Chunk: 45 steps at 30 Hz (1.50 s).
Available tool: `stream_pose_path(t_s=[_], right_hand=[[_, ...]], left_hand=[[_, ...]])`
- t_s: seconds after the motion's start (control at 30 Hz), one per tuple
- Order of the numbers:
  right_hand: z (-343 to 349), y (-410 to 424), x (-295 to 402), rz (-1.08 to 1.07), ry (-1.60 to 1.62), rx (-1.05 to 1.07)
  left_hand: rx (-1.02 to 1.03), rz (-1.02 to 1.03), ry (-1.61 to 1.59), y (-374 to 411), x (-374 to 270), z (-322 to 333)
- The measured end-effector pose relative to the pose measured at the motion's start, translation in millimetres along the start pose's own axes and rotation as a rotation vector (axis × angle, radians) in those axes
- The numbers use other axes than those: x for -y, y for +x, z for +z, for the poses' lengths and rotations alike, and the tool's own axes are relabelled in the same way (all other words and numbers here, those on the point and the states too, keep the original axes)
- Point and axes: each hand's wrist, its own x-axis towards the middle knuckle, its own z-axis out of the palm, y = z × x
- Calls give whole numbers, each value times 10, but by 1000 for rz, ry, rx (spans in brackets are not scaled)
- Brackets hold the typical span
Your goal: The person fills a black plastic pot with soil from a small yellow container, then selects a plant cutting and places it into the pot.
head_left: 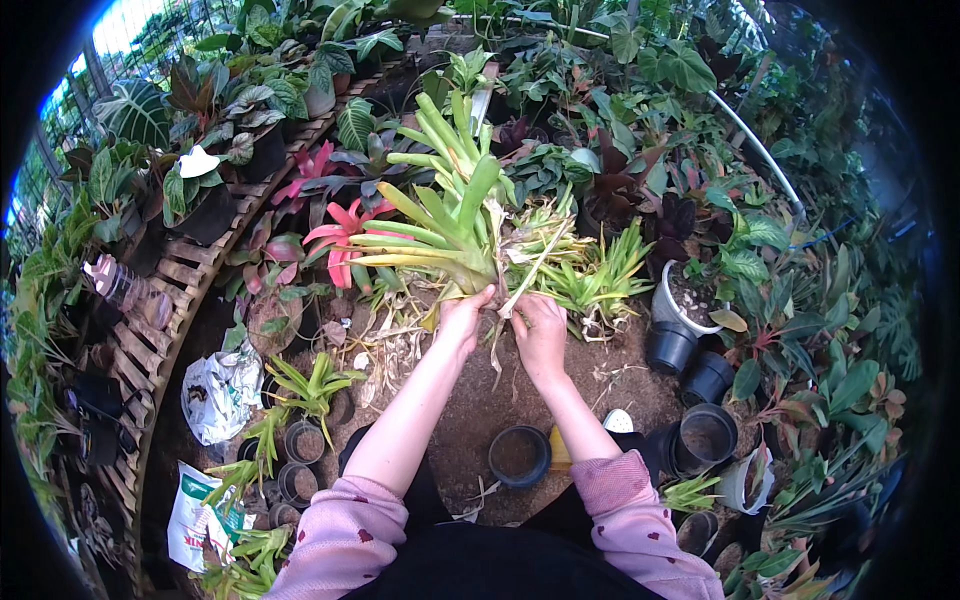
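My left hand (pixel 463 319) grips the base of a bromeliad (pixel 454 240), whose thick green and yellowing leaves fan up and to the left. Close beside it, my right hand (pixel 541 330) has its fingers bent against a dry, straw-coloured leaf (pixel 536 274) at the plant's base. Whether the right fingers are closed on that leaf is hard to make out. Withered strands hang down between my hands. Just beyond them, a pile of uprooted bromeliads (pixel 600 281) and dried leaves rests on the soil. Red-leaved bromeliads (pixel 349 236) grow to the left of the held plant.
Before my body stands a black plastic pot (pixel 519 455) on the bare soil (pixel 480 397). More black pots (pixel 705 435) and a white pot (pixel 679 300) are at right. Plastic bags (pixel 223 390), small pots (pixel 304 441) and a slatted wooden bench (pixel 180 277) with a plastic bottle (pixel 127 289) line the left.
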Motion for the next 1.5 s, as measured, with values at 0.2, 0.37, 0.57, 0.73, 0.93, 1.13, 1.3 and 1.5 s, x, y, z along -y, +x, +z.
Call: stream_pose_path(t_s=[0.2,0.37,0.57,0.73,0.93,1.13,1.3,1.5], right_hand=[[147,-52,-17,-150,20,105],[375,-151,-10,-154,88,113],[538,-228,-142,-167,75,154],[581,-266,-10,-234,108,189],[547,-233,-1,-21,-18,263],[718,-386,-372,461,-284,578],[1061,-480,-260,436,-265,797],[1045,82,418,107,-134,789]], left_hand=[[-173,-1,-41,107,-37,-123],[-281,54,65,231,63,-358],[-308,-35,-22,222,119,-413],[-433,74,-38,457,416,-709],[-660,142,11,644,15,-1351],[-583,403,-43,502,-625,-1299],[-501,654,-117,378,-958,-1219],[-445,630,-69,198,-1111,-1171]])
